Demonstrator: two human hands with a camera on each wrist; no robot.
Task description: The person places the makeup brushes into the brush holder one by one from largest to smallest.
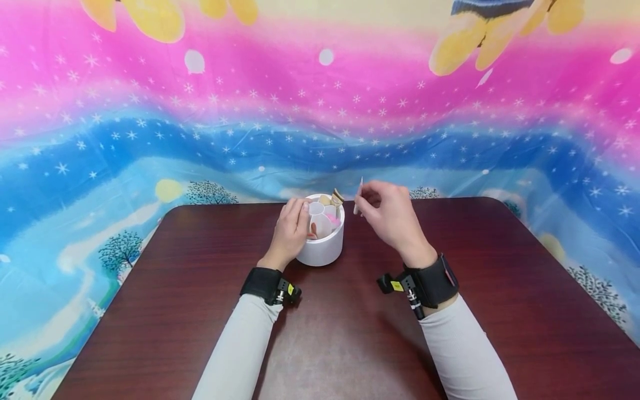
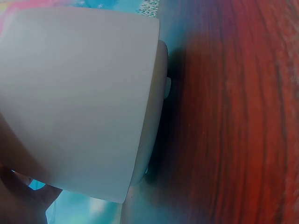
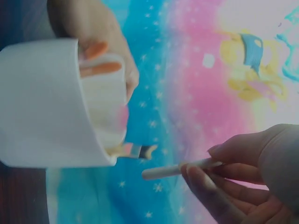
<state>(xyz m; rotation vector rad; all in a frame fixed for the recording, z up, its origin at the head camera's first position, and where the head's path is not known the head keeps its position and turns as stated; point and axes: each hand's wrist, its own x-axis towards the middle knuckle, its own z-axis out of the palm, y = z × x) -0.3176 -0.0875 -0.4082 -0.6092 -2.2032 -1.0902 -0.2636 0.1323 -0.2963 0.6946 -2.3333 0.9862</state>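
A round white organizer (image 1: 322,253) with inner compartments stands near the table's far edge. My left hand (image 1: 289,229) grips its left side, with the fingers at the rim. To the right of it, my right hand (image 1: 392,215) pinches a slim white pen-like stick (image 3: 161,172) between thumb and fingers, held apart from the organizer. In the head view the stick's pointed end is uppermost. A small brush (image 3: 135,150) leans out over the organizer's rim. Orange-ended pieces (image 3: 100,69) and something pink (image 1: 333,220) sit in the compartments. The left wrist view shows mostly the organizer's smooth wall (image 2: 79,98).
The dark reddish-brown wooden table (image 1: 320,339) has rounded far corners. Behind and beside it hangs a colourful printed cloth (image 1: 280,122) with snowflakes. Black wrist bands with small cameras are on both arms.
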